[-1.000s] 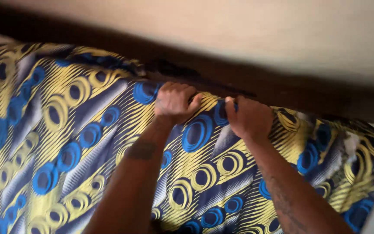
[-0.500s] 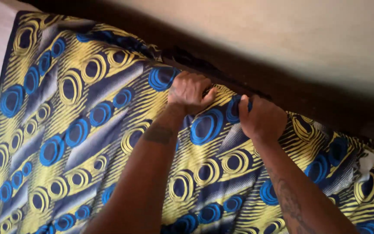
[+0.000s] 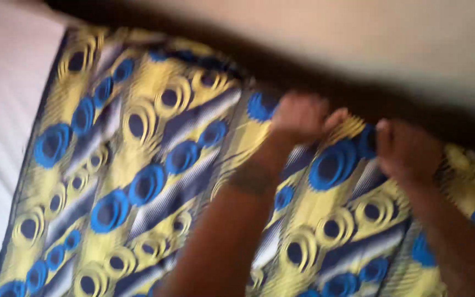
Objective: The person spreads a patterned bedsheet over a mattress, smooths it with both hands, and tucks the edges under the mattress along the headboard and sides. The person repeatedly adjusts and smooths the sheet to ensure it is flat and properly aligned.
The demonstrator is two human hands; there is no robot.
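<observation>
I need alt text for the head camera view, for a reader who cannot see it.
Blurred view: two hands, left hand and right hand, grip the far edge of a yellow and blue cloth with ring patterns, next to a dark strip below a beige wall. A white surface shows at left.

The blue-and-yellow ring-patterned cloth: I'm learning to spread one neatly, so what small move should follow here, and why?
Probably a short pull of the far edge toward the dark strip below the wall. Both hands, left hand and right hand, are closed in a grip on the blue-and-yellow ring-patterned cloth at that edge, close together, and the cloth near the right hand looks rumpled, though the picture is blurred.
</observation>
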